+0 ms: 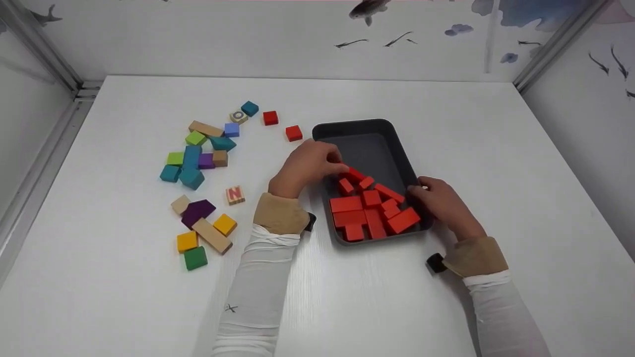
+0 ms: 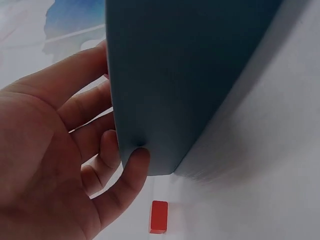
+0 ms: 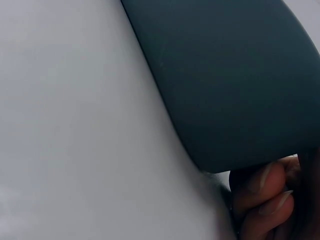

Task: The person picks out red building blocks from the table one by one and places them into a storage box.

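Note:
A dark grey rectangular tray [image 1: 367, 146] lies on the white table, its near half filled with red wooden blocks [image 1: 349, 218]. Over the tray's left rim reaches my left hand [image 1: 310, 163], thumb and forefinger pinching a red block [image 1: 355, 174] at the far edge of the pile. In the left wrist view, the little finger of that hand [image 2: 50, 130] touches the outside of the tray wall [image 2: 185, 75], which hides the block. My right hand [image 1: 446, 204] grips the tray's right rim; its curled fingers [image 3: 267, 182] show beside the tray wall [image 3: 235, 90] in the right wrist view.
Two red blocks [image 1: 293, 133] lie beyond the tray's far left corner. Left of the tray are scattered teal, green, purple, yellow and plain wood blocks [image 1: 212, 236], plus a letter N block [image 1: 235, 195]. White panels [image 1: 223, 39] bound the table at the back and sides.

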`<act>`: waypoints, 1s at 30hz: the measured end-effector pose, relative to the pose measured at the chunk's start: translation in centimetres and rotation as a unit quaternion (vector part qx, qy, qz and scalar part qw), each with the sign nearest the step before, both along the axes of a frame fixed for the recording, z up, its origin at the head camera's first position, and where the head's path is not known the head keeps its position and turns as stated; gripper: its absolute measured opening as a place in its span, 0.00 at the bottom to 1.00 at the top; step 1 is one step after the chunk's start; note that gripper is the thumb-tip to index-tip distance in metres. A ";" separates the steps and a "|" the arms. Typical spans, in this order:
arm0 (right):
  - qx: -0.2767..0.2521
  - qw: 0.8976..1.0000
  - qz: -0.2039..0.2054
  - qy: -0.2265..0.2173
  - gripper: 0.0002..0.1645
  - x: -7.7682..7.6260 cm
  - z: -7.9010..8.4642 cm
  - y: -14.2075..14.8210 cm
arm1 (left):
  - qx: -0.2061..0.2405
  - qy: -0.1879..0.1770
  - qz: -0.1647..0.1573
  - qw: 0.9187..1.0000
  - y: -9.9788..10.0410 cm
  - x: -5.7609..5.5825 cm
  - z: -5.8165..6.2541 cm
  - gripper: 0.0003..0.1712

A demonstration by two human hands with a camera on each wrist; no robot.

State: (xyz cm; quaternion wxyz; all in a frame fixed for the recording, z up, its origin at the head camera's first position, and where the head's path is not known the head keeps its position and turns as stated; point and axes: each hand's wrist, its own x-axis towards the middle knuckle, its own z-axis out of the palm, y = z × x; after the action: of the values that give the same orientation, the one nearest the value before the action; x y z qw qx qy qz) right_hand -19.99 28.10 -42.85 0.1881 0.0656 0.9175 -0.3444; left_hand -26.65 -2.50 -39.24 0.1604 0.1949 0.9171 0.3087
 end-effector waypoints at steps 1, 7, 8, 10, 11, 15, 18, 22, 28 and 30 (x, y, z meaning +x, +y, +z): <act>-0.001 1.000 0.000 -0.001 0.35 0.0 0.0 0.0 | -0.003 0.005 -0.004 1.000 0.0 0.0 0.0 0.19; 0.008 1.000 0.012 0.022 0.27 0.0 0.1 -0.1 | -0.009 0.018 -0.023 1.000 0.0 0.0 0.1 0.14; 0.010 1.000 0.014 0.026 0.26 0.0 0.1 -0.1 | -0.011 0.016 -0.025 0.999 0.0 0.0 0.1 0.14; 0.007 1.000 0.013 0.027 0.26 0.0 0.1 -0.1 | -0.019 0.012 -0.028 0.999 0.0 0.0 0.1 0.14; 0.005 1.000 0.012 0.024 0.26 0.0 0.0 -0.1 | -0.024 0.009 -0.028 0.999 0.0 0.1 0.0 0.14; -0.002 1.000 0.008 0.011 0.32 0.0 0.1 -0.1 | -0.043 -0.004 -0.030 0.999 0.1 0.2 0.1 0.16; -0.001 1.000 0.005 0.002 0.35 0.1 0.1 0.0 | -0.047 -0.007 -0.035 0.998 0.2 0.3 0.1 0.15; 0.003 1.000 0.005 0.001 0.35 0.0 0.2 0.0 | -0.023 -0.018 -0.026 0.999 0.3 0.2 0.2 0.16; 0.000 1.000 0.010 0.007 0.35 0.1 0.2 0.1 | -0.002 -0.017 0.001 1.000 0.2 0.3 0.1 0.18; 0.000 1.000 0.012 0.008 0.34 0.1 0.1 0.1 | -0.001 -0.016 0.006 1.000 0.2 0.3 0.1 0.18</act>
State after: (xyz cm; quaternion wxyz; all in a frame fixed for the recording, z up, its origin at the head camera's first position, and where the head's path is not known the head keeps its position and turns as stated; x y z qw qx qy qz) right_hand -19.90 28.15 -42.73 0.1850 0.0519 0.9195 -0.3430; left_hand -26.32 -2.34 -39.13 0.1738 0.1837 0.9159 0.3117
